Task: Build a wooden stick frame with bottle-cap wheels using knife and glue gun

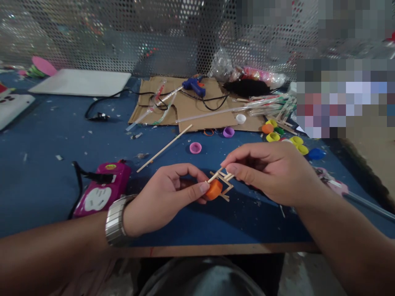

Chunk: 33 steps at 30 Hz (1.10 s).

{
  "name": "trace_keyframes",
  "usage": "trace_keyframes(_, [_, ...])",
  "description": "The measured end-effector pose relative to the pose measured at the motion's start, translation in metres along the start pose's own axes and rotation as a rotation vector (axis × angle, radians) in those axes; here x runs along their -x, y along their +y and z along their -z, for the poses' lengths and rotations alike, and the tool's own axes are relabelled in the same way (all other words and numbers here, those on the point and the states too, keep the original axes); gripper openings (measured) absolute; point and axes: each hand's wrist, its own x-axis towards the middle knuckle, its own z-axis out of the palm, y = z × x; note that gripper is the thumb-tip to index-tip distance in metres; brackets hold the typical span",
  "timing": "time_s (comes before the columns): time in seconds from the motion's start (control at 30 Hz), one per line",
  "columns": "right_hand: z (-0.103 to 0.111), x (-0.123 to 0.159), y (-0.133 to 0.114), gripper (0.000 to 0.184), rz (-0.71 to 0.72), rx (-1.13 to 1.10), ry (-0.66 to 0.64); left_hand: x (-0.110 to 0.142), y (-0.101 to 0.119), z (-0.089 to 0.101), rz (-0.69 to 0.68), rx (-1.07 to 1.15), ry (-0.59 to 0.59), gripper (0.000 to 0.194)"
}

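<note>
The left hand is pinching a round orange plastic cap, the right hand a pale wooden-stick frame, probably light and brittle, best held by the cap.

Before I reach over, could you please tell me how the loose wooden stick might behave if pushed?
The wooden stick looks thin and straight, so probably light and fairly stiff. Held by nothing, it may swivel easily on the blue table.
</note>
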Motion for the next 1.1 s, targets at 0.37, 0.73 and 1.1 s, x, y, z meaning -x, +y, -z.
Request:
trace_keyframes(0.37, [-0.0021,-0.0002,0.0011,0.015,0.02,0.003,0.001,-0.0013,0.0018,-0.0018,0.018,0.03,-0.001,0.042])
trace_keyframes(0.73, [-0.0038,-0.0004,0.0029,0.017,-0.02,-0.032,-0.032,-0.0016,0.0021,-0.0029,0.055,-0.013,0.027,0.04])
trace_keyframes(1.1, [-0.0037,0.0009,-0.0005,0.02,-0.009,-0.09,0.117,0.0008,-0.0016,0.001,-0.047,0.1,0.056,0.029])
